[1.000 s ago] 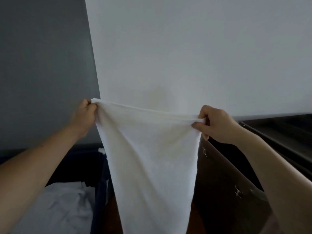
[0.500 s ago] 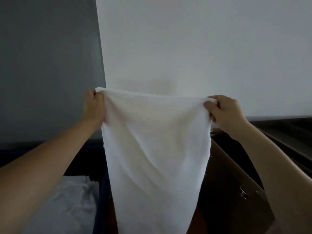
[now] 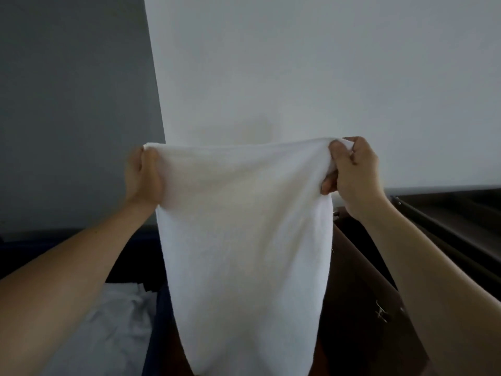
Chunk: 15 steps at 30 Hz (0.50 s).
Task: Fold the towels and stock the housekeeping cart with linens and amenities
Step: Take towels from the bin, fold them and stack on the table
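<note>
both hands have risen since a second ago, pulling the white towel [image 3: 244,240] wider and flatter along its top edge. from the head view, the left hand [image 3: 142,176] and right hand [image 3: 352,172] are held apart, each gripping a top corner, and the cloth hangs between them before a pale wall [image 3: 298,63], above rumpled linen [image 3: 108,327].

Crumpled white linen [image 3: 108,329] lies in a dark blue bin [image 3: 153,335], with a brown cabinet [image 3: 360,294] to its right.
</note>
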Tool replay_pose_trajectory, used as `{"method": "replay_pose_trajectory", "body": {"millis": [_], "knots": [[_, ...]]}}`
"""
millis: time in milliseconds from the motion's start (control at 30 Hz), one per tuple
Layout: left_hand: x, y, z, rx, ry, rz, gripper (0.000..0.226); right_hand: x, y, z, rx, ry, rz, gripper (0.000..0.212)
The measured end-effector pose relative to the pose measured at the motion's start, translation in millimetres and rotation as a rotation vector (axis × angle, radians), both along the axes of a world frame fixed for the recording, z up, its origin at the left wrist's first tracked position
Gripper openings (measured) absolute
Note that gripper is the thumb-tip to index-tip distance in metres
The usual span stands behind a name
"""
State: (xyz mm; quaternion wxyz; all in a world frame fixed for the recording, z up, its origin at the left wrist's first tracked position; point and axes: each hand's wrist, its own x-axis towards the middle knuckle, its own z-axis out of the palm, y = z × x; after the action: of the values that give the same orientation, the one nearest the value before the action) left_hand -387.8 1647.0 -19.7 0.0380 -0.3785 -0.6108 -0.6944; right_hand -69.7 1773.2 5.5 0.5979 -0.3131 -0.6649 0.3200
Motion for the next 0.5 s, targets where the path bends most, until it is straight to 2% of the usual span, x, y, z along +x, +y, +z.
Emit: {"method": "replay_pose_trajectory", "body": {"millis": [67,133,200,300,367,500], "knots": [[4.8,-7.2,5.8,-0.041,0.048,-0.108,0.024,2.5,2.6,1.5,0.014,0.002,-0.012,0.014],[5.8,-10.4,11.5,-0.090,-0.052,-0.230,0.018,4.7,6.0,3.2,0.014,0.024,-0.018,0.015],[-0.8,-12.2,12.6,-0.174,-0.149,-0.255,0.013,4.1,9.8,3.5,-0.018,-0.003,0.012,0.016],[-13.3,-16.4,9.2,-0.379,0.023,-0.181,0.027,4.2,12.4,0.8,0.019,-0.025,-0.007,0.016],[-14.5,-16.6,11.3,-0.327,0.054,-0.162,0.027,3.2,14.7,-1.1,0.053,0.004,-0.043,0.014],[-19.0,-14.1,9.9,-0.305,0.094,0.048,0.026,-1.2,17.9,-1.8,0.023,-0.052,0.015,0.013]]}}
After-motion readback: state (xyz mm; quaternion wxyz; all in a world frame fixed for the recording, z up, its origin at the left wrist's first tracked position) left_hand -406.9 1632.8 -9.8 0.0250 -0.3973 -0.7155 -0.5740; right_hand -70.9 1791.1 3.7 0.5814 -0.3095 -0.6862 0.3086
